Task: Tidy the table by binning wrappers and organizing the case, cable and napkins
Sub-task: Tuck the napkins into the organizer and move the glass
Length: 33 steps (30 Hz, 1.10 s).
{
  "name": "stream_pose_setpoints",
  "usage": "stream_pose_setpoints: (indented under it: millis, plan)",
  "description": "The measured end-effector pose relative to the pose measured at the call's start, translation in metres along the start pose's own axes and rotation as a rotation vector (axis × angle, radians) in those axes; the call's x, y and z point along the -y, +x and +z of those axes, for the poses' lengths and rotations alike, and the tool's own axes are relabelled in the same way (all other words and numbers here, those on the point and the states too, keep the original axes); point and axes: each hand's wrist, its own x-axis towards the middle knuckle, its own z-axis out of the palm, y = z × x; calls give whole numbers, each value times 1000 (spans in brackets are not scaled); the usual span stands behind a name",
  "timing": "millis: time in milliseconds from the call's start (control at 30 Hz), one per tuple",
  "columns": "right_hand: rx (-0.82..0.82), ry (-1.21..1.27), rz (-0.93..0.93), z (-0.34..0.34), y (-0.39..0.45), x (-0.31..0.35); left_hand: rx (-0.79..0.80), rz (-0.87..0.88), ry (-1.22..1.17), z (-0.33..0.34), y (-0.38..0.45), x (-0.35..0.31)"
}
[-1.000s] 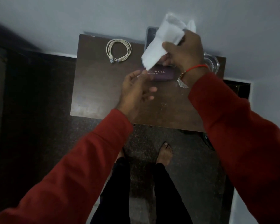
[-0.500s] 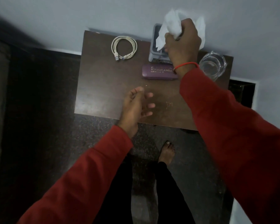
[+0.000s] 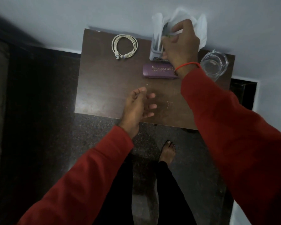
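Napkins, white and crumpled paper (image 3: pixel 201 30), sit bunched in the right hand (image 3: pixel 180 44), whose fingers curl round them at the mouth of the pale grey upright plastic holder (image 3: pixel 155 51) at the back edge of the dark brown wooden worktop (image 3: pixel 104 95). The step in hand looks like feeding the napkins down into that holder. To do it well, the hand should gather the loose corners that flare out to the right and behind, line the bunch up with the slot, and press straight down so the light holder does not tip toward the wall. The left hand (image 3: pixel 138 106) hovers over the near part of the worktop with fingers loosely spread, holding nothing; it could steady the holder's base. The purple oblong spectacle case (image 3: pixel 157 73) lies just in front of the holder, the coiled white cable (image 3: pixel 124 46) well to the left, and a clear glass bowl (image 3: pixel 213 65) near the right wrist, which should be kept clear of it.
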Motion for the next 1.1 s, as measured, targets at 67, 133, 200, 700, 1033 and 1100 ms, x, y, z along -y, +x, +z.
stream_pose_setpoints:
  millis: [67,133,200,700,1033,1100]
  plan:
    - [-23,-28,-68,-12,-10,-1,3,0,7,1,-1,1]
    - [-76,-117,-154,-30,-23,-6,12,4,11,3,-2,1]
    - [-141,-279,-228,-52,-35,-16,25,11,12,6,-3,1]
    - [242,-398,42,-111,-25,-104,112,59,72,59,-4,9]
    - [81,-335,-45,-150,-29,-95,117,41,88,81,-11,24]
    - [10,-370,-81,-168,-22,-95,109,38,94,83,-12,25]
